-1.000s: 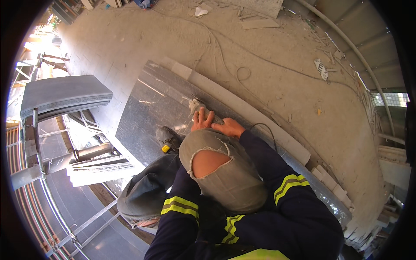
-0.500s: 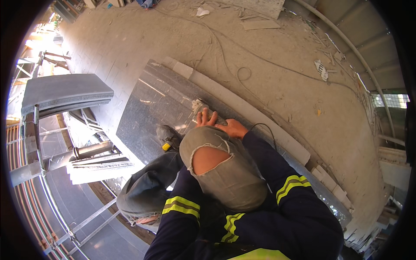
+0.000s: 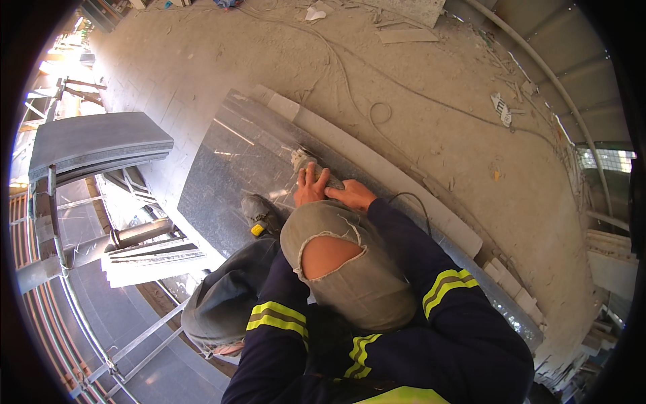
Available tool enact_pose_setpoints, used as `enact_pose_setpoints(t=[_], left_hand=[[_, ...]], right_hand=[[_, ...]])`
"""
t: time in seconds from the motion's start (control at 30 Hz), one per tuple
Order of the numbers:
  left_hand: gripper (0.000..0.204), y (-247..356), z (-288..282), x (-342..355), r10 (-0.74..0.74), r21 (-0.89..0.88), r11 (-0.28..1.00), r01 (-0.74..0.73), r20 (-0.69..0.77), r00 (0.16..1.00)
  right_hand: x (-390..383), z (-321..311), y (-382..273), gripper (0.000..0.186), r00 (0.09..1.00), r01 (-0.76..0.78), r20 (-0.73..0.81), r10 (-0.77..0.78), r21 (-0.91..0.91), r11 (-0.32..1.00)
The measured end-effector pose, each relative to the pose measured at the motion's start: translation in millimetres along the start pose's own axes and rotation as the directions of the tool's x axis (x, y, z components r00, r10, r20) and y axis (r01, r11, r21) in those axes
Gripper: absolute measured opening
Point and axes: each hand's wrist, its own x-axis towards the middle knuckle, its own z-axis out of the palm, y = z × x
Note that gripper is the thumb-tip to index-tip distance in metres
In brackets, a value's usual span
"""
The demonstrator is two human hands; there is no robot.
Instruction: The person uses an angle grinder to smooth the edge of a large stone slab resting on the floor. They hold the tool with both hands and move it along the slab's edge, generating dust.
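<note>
Dusty power tool (image 3: 301, 159) on dark stone slab (image 3: 219, 176)
The left hand (image 3: 310, 190) grips its front, fingers bent; the right hand (image 3: 354, 194) is closed around its body.

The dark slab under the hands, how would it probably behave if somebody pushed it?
The dark slab looks stiff: its broad face shows no visible sag. It is probably heavy, being stone-like and large beside the shoe. Its shiny reflections suggest a smooth surface, perhaps slippery.

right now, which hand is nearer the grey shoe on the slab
Left: the left hand is just right of the shoe, at the tool; the right hand is farther right.
</note>
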Motion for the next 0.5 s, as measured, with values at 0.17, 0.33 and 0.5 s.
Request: enact_pose_setpoints(t=[0.17,0.33,0.5], left_hand=[[0.072,-8,0,4,0.001,0.025,1.000,0.000,-0.025,1.000],[0.069,10,-10,2,-0.044,-0.005,0.999,0.046,0.187,0.981],[0.079,3,1,-9,0.007,-0.052,0.999,0.004,0.209,0.978]], right_hand=[[5,2,-7,0.084,1.000,-0.007,0.026,0.005,0.085,0.996],[-3,0,5,0.095,0.997,0.008,-0.076,-0.010,-0.021,1.000],[-21,-8,3,0.103,0.998,-0.026,0.051,0.024,0.037,0.999]])
